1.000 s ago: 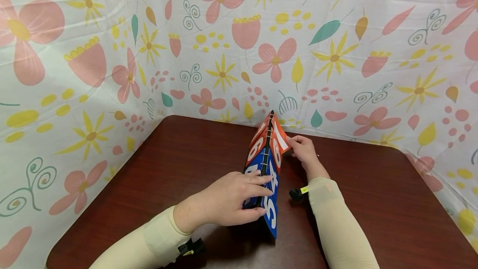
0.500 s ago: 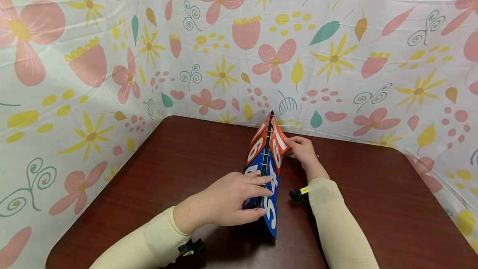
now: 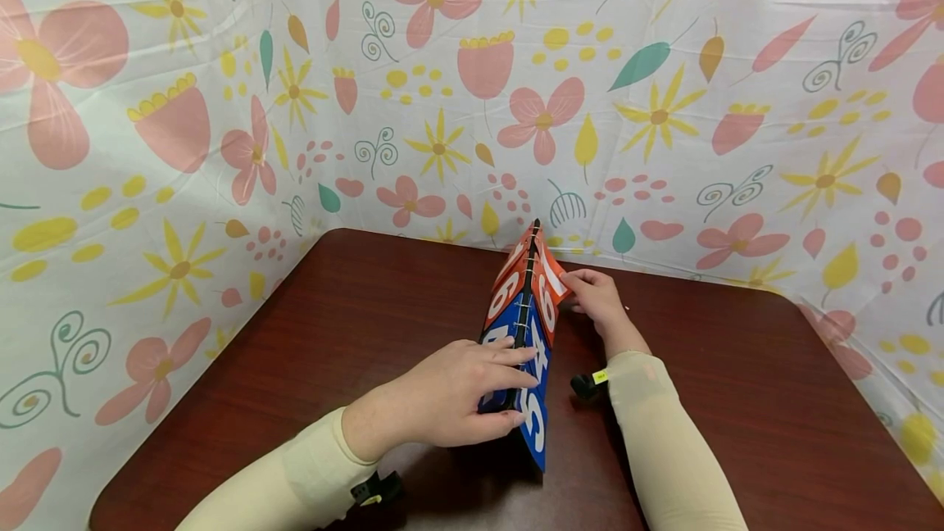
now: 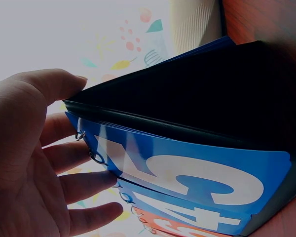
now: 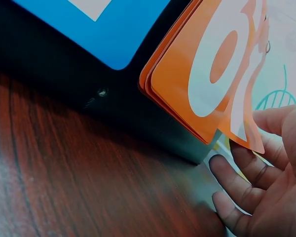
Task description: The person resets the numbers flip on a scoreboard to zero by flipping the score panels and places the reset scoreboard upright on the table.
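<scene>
Your flip scoreboard [image 3: 528, 289] stands like a tent on the worktop [image 3: 383, 293], its long ridge running away from you between your arms. Your left hand [image 3: 450, 392] rests over the ridge's near end, fingers spread. Your right hand [image 3: 599, 300], nearer the far end, pinches the lower corner of an orange-red card [image 5: 240, 116] on the right-hand face, its free edge bent outward.

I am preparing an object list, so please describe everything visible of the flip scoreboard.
The flip scoreboard stands like a tent on the table, ridge up. Its black frame carries glossy, plastic-looking cards, blue nearer and orange farther, with white digits, on metal rings along the ridge. The left hand rests over its near half; the right hand pinches a lifted orange card.
</scene>
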A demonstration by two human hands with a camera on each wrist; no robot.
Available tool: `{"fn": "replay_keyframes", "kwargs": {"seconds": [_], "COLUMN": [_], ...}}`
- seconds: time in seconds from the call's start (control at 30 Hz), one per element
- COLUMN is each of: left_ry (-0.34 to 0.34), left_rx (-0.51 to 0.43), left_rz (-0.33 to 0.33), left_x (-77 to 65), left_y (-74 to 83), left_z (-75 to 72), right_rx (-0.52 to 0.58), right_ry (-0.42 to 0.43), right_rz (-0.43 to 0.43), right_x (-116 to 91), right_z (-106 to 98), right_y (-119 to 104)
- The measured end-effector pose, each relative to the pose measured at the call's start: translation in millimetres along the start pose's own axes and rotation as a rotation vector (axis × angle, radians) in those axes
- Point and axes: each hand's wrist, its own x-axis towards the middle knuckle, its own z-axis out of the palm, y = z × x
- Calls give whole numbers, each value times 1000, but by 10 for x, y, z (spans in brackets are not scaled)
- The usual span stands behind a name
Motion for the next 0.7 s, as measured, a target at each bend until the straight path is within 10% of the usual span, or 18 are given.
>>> {"fn": "replay_keyframes", "kwargs": {"seconds": [0.7], "left_ry": [-4], "left_rx": [2], "left_rz": [-8], "left_x": [-7], "left_y": [-10], "left_z": [6], "right_rx": [91], "right_ry": [12], "right_rz": [62], "right_x": [28], "right_z": [-7], "right_y": [-8]}}
